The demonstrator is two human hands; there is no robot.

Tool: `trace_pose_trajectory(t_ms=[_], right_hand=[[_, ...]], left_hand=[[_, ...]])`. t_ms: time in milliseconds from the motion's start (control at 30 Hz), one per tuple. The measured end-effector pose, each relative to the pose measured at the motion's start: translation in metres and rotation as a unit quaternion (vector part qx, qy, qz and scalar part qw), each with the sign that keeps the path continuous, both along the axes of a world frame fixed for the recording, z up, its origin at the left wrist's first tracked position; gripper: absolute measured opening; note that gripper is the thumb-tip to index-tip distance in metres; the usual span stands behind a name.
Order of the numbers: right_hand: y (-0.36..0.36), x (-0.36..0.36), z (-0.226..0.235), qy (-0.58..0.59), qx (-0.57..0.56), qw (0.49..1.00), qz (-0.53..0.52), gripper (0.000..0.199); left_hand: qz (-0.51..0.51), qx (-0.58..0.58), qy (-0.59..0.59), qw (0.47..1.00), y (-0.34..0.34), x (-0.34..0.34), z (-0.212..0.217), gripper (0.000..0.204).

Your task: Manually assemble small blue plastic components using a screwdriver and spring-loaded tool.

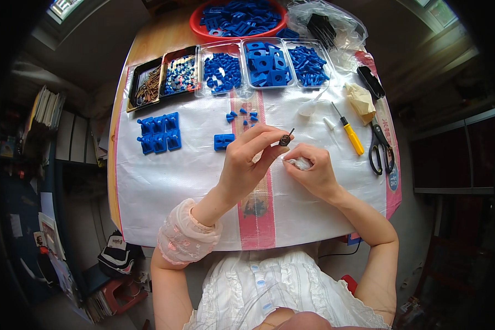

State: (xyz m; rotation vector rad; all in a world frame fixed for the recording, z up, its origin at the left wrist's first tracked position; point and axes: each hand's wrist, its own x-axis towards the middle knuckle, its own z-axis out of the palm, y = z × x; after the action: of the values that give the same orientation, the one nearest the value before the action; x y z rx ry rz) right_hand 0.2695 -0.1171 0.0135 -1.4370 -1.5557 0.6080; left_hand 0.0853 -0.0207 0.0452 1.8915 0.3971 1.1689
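Observation:
Raised over the middle of the table, my left hand (pixel 242 162) pinches a small dark coil spring (pixel 284 141) with a straight end sticking up. Just right of it and a little lower, my right hand (pixel 320 173) is closed around a crumpled white wad (pixel 301 163), perhaps tissue or cotton. The two hands are close but apart. Beyond my left hand lie a single blue plastic block (pixel 224 142) and several small blue cone-shaped pieces (pixel 243 112). Further left, several blue assembled pieces (pixel 159 133) stand grouped in rows.
Along the back stand a black tray of brownish metal pins (pixel 148 88), a tray of small hardware (pixel 181 74), and clear boxes of blue parts (pixel 268 63). Behind them is a red basin (pixel 195 25). At right lie a yellow-handled screwdriver (pixel 353 138) and black scissors (pixel 377 157).

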Motion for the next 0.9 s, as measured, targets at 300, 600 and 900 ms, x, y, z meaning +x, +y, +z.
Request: trace_pose_trajectory(t_ms=[300,600,900], right_hand=[[0.0006,-0.0080,-0.0044,-0.117,0.097,0.988,0.023,0.013],[0.0040,-0.0098,-0.0064,-0.170,0.115,0.978,0.023,0.013],[0.0068,-0.0104,-0.0093,-0.138,0.106,0.985,0.003,0.012]], left_hand=[[0.002,-0.002,0.010,1.000,-0.0019,0.0004,0.0008,0.025],[0.002,-0.006,0.010,1.000,-0.0024,0.0010,0.0021,0.026],[0.000,-0.008,0.006,1.000,-0.0023,0.0017,0.0018,0.026]])
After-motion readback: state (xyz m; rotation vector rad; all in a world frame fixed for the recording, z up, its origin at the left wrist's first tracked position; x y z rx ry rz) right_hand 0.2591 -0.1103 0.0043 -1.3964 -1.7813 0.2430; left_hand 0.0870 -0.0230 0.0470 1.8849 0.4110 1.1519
